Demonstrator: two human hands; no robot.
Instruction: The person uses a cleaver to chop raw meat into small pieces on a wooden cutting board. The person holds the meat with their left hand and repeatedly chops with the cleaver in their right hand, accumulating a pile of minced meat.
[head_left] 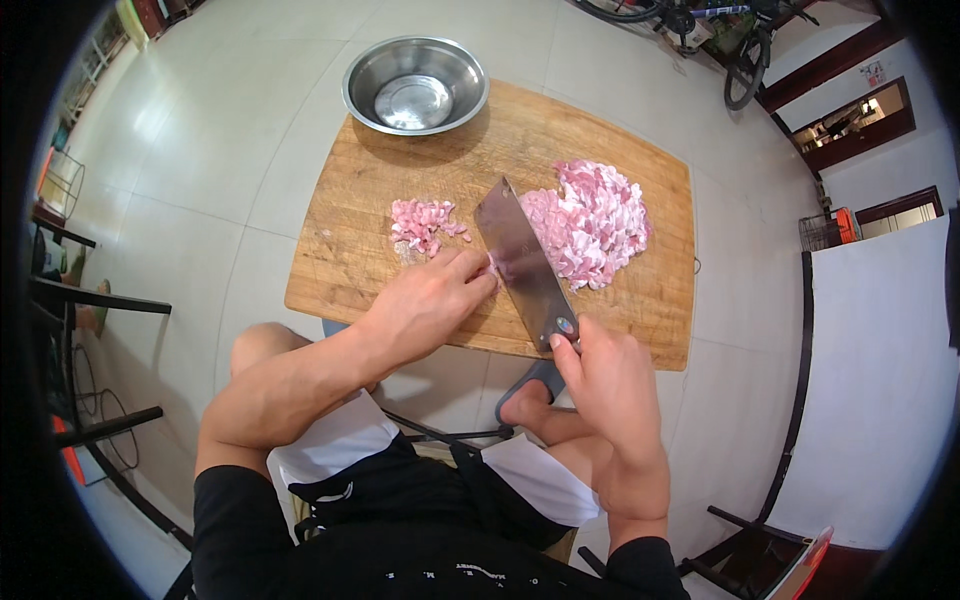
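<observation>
My right hand (612, 385) grips the handle of a broad cleaver (525, 265), its blade slanting up and left across the wooden cutting board (350, 235). Just left of the blade, the curled fingers of my left hand (430, 300) press on a small piece of pink meat (494, 264), mostly hidden by the fingertips. A small pile of diced meat (425, 222) lies beyond my left hand. Right of the cleaver sits a larger heap of sliced pink-and-white meat (597, 225). One edge of that heap is close to the blade.
A steel bowl (416, 86) stands at the board's far left corner, with nothing in it. Black metal chair frames (100, 295) are on the left. A bicycle (700, 30) is at the far right, and a white panel (870, 390) rises on the right.
</observation>
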